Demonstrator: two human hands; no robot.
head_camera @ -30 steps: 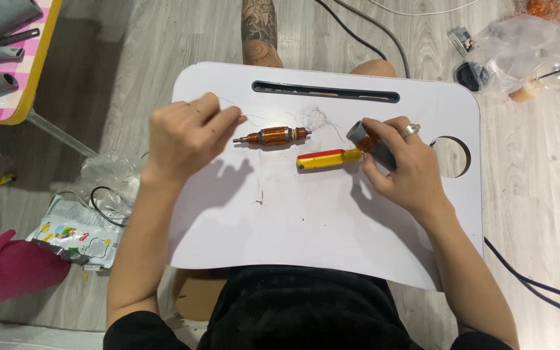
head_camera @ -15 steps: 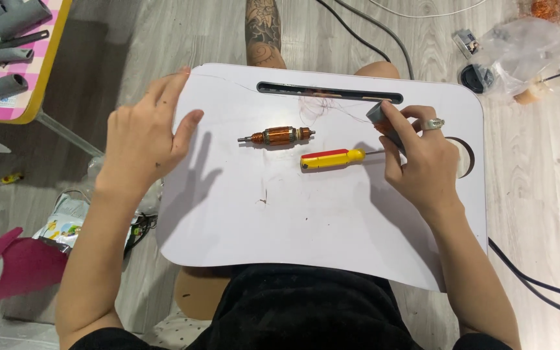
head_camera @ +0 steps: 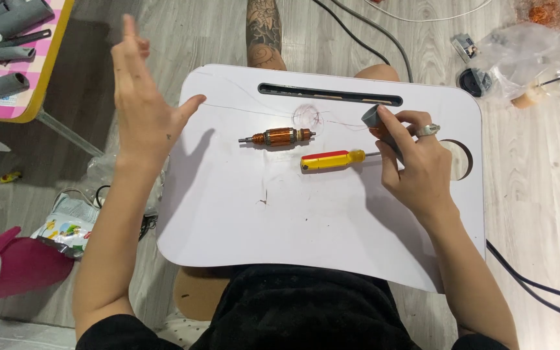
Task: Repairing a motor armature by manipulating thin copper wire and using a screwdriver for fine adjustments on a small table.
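- Left hand [head_camera: 142, 107] is lifted off the white lap tray [head_camera: 241, 246], fingers spread wide and holding nothing, hovering over the tray's left edge.
- Right hand [head_camera: 416, 165] is curled around a small grey part [head_camera: 376, 123] with something orange showing under it (can't tell exactly what it is, the fingers cover most of it). There's a ring on one finger.
- The copper-wound motor armature [head_camera: 279, 136] lies flat near the middle of the tray, shaft running left-right, with no hand on it.
- A yellow-and-red screwdriver [head_camera: 332, 159] lies just below and to the right of the armature, its tip end pointing toward the right hand, close to the fingers.
- My take on doing this bit well: keep the grey part low over the tray so anything that slips lands on it, not the wood floor [head_camera: 539, 214].
- I'd also steady the armature with the free hand, since a round thing like that probably rolls easily.
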